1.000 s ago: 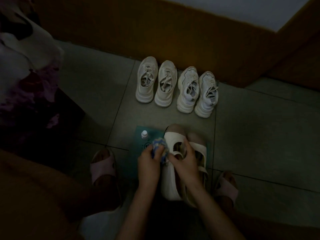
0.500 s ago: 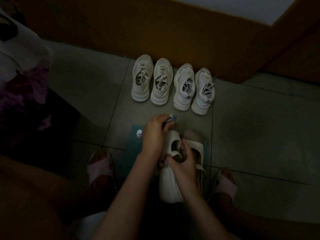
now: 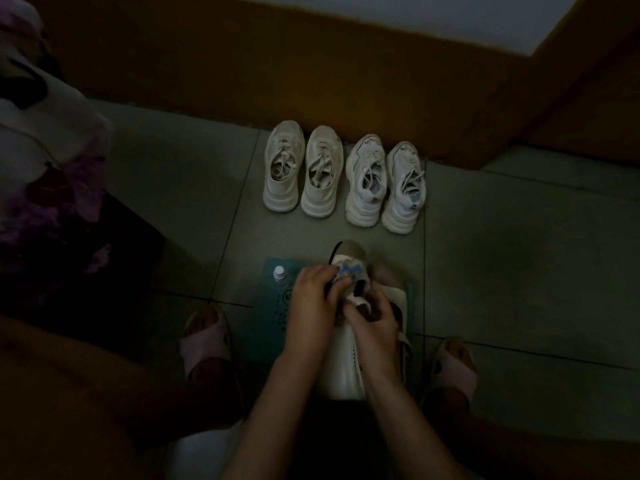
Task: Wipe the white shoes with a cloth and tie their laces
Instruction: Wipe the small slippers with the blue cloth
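From my remote seat I saw a grey tiled floor [image 3: 519,271] in dim light. Near the person's knees a teal mat [image 3: 266,327] lay on it, and its dark print was too faint for me to read. Beyond the mat, four white sneakers [image 3: 322,173] stood in a row, heels toward me and laces loose. The small dark heel tags on the right-hand two were illegible. Over the mat, the right hand [image 3: 375,327] curled round a white sandal [image 3: 341,368] at its strap. The left hand [image 3: 311,303] pinched a blue-patterned cloth [image 3: 348,270] against the sandal's front band. A small white-capped bottle [image 3: 280,273] stood on the mat just left of the hands, and I could make out no label on it.
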A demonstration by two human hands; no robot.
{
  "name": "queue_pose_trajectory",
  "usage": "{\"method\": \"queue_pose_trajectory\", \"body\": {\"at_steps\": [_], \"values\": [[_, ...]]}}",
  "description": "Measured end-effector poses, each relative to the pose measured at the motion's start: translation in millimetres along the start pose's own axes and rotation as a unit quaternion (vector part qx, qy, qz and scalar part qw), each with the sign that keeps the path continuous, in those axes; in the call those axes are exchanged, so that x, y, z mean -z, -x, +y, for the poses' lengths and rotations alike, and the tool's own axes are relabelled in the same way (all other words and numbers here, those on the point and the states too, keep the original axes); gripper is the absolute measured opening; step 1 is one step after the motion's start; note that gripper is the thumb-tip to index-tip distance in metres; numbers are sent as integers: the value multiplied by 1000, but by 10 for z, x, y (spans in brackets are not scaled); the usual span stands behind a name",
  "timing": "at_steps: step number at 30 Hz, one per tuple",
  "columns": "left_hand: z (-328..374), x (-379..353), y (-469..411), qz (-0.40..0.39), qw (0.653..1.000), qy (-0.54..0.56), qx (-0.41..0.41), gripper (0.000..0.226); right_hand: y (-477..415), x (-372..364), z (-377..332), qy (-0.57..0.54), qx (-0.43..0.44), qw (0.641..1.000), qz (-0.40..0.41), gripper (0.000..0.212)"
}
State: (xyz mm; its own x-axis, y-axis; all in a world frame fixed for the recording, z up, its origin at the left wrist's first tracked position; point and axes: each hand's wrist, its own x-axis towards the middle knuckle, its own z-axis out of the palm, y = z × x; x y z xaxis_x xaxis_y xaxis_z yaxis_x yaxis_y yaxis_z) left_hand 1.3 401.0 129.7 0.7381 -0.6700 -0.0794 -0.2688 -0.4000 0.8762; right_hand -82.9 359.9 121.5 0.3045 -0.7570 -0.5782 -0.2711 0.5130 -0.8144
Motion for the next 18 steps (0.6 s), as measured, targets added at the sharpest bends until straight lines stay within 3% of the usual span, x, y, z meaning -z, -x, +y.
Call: {"method": "queue_pose_trajectory", "body": {"at_steps": [5, 9, 12, 18], "values": [[16, 7, 252, 25, 991, 90, 94, 35, -6, 24, 15, 13, -3, 1000, 24, 62], [-56, 41, 355, 22, 959, 219, 179, 10, 15, 2, 3, 30, -12, 999, 35, 62], [-64, 68, 403, 18, 971, 165, 173, 12, 12, -5, 4, 28, -10, 999, 35, 67], [51, 172, 438, 19, 980, 135, 142, 23, -29, 0, -66, 8, 4, 999, 44, 31]]}}
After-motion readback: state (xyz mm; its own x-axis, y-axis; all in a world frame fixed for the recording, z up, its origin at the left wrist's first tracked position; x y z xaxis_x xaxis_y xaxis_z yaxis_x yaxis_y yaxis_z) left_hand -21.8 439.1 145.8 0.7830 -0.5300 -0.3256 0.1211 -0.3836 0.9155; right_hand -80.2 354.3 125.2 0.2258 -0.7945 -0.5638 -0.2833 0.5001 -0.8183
